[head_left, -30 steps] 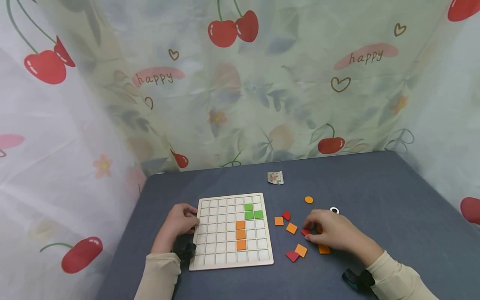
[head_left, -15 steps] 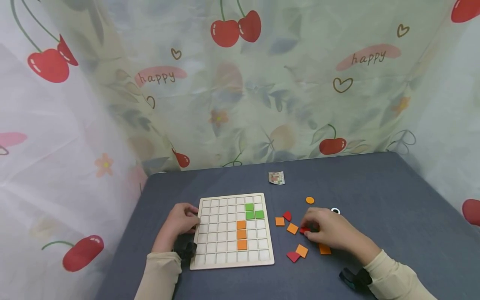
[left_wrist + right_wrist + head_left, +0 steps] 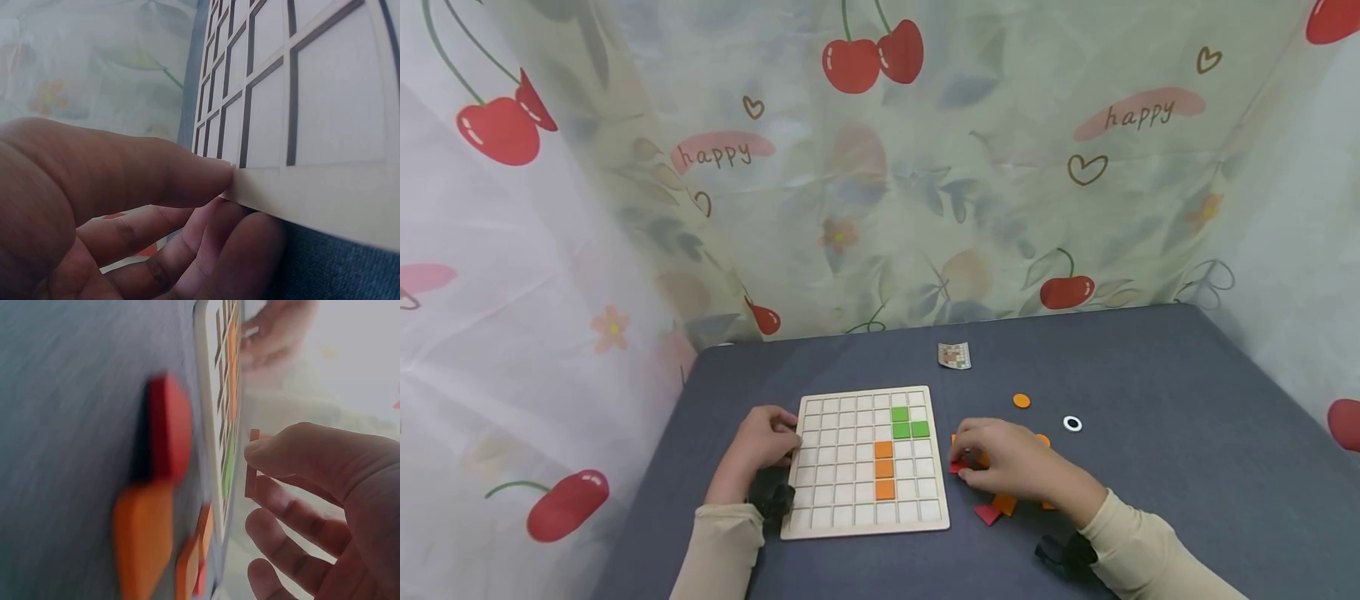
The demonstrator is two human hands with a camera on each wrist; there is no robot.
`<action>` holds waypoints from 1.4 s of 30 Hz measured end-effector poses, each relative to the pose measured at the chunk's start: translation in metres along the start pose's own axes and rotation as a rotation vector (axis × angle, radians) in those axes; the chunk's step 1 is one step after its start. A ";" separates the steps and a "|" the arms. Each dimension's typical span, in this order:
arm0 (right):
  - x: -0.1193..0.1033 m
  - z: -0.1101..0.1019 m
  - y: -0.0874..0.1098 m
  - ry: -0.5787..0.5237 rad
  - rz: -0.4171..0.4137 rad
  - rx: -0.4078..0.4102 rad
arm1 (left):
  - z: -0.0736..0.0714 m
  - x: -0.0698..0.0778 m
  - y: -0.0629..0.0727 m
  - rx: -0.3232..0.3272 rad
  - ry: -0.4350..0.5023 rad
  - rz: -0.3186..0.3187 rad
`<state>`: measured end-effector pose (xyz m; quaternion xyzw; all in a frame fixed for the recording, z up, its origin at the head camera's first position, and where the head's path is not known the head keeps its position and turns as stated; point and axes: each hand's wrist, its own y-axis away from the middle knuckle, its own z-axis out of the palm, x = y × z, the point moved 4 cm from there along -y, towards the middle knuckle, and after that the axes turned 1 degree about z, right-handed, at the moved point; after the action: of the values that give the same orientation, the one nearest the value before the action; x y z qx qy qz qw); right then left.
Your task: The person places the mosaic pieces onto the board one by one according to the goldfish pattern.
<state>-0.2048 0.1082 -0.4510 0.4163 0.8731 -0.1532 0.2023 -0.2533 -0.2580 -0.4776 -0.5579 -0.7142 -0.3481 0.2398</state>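
Observation:
My left hand (image 3: pixel 762 440) pinches the left edge of the pale gridded board (image 3: pixel 831 492). In the left wrist view, its thumb (image 3: pixel 187 178) lies on the rim and other fingers are beneath. Set in the board are several green square tiles, one of them a green tile (image 3: pixel 900 430), and a column of orange ones, including an orange tile (image 3: pixel 884 468). Just right of the board, my right hand (image 3: pixel 1015 458) holds a small red tile (image 3: pixel 957 468) between thumb and fingertips. The right wrist view shows this tile edge-on, raised off the table.
Below the right hand lie a red tile (image 3: pixel 988 514) and an orange square (image 3: pixel 1003 504); the hand partly covers other orange pieces. Farther back are an orange disc (image 3: pixel 1022 401), a white ring (image 3: pixel 1072 423) and a small patterned card (image 3: pixel 954 356). Printed curtain (image 3: pixel 910 208) surrounds the table.
My right hand has moved left toward the board with the red tile, uncovering the white ring and covering loose tiles. The left hand stays at the board's edge.

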 end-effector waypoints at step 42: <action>-0.051 0.042 -0.041 0.002 -0.158 -0.092 | 0.000 0.001 0.000 -0.014 0.004 -0.002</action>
<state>-0.1988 0.0308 -0.4588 0.3364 0.9095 -0.1282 0.2077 -0.2532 -0.2572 -0.4771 -0.5583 -0.7118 -0.3543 0.2368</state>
